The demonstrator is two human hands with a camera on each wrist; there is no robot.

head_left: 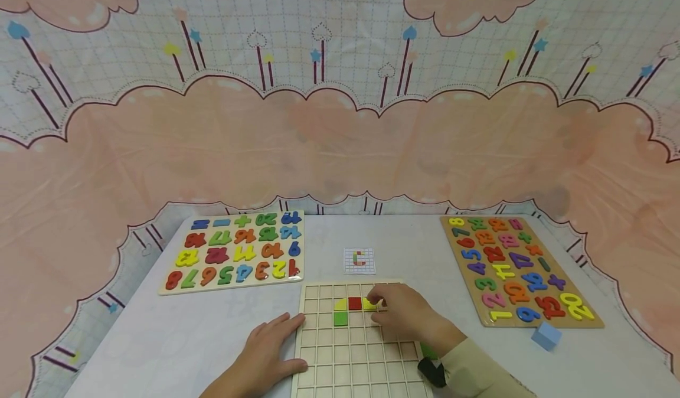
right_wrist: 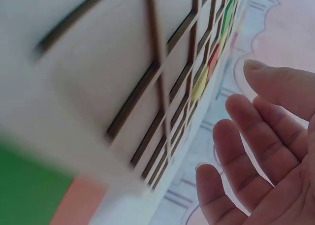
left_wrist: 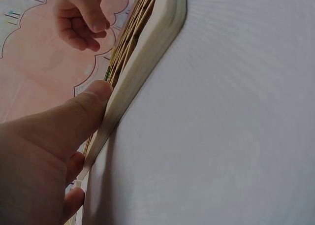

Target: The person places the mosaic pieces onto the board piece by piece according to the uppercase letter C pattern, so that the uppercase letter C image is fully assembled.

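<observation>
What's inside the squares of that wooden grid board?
The grid board holds a yellow piece, red piece and green piece; the right hand covers some squares.

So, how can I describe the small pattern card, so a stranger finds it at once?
Start at the grid board at the near edge of the table. Just beyond its far edge lies the card, alone between the two number puzzles. It is the only small white square, printed with a grid and a coloured C shape.
</observation>
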